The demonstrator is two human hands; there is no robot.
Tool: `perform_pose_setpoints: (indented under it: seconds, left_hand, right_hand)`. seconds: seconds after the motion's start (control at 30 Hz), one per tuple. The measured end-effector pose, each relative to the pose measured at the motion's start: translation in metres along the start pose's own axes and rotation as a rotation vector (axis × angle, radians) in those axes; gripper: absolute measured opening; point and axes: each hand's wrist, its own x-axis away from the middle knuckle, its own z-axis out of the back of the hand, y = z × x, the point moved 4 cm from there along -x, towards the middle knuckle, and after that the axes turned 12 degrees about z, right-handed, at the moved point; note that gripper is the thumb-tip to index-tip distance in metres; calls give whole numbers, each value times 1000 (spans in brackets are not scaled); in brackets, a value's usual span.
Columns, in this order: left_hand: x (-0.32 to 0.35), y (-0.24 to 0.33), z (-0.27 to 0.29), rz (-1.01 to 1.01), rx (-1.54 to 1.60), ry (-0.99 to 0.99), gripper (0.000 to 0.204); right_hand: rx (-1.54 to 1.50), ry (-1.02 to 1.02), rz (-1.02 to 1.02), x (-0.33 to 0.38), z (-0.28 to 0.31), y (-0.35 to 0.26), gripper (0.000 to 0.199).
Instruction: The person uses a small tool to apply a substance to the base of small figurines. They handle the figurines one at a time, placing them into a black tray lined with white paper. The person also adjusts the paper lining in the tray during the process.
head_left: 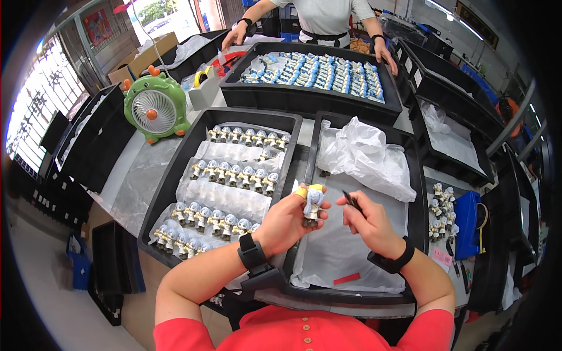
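My left hand [290, 219] grips a small figurine [312, 205] with pale blue hair, held upright above the right black tray [417, 193]. The thumb wears a yellow finger cover. My right hand [370, 221] pinches a thin dark brush or pen [352, 202], its tip pointing up and left, a short gap from the figurine. The left black tray [175, 175] beside my left wrist holds several rows of matching figurines [234, 174] on plastic sheets. Both wrists wear black bands.
A crumpled plastic bag [363, 155] lies at the back of the right tray, a red strip [346, 279] at its front. A green desk fan [155, 105] stands left. Another person's hands rest on a far tray [310, 96] of blue items. More figurines [440, 207] stand right.
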Motion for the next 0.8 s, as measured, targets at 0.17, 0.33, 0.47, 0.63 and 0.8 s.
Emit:
perform_pose_setpoints:
  seconds: [0.17,0.33,0.47,0.63,0.8]
  left_hand:
    - [2,13,5,-114,74,15,45]
    - [5,11,-1,-81,56,-26,47]
    - [7,6,-11,-28,22,-2,50]
    - [7,-1,-13,4,40,-113,51]
    - [6,-4,-15,25,31,-94,50]
  right_hand:
    - [392,-268,70,1,-8,54,33]
    - [337,-185,129,0,-18,36,24]
    - [364,93,302,-6,-3,8,23]
    - [370,180,580,-2,-3,-8,50]
    - [347,108,656,-2,-8,-12,75]
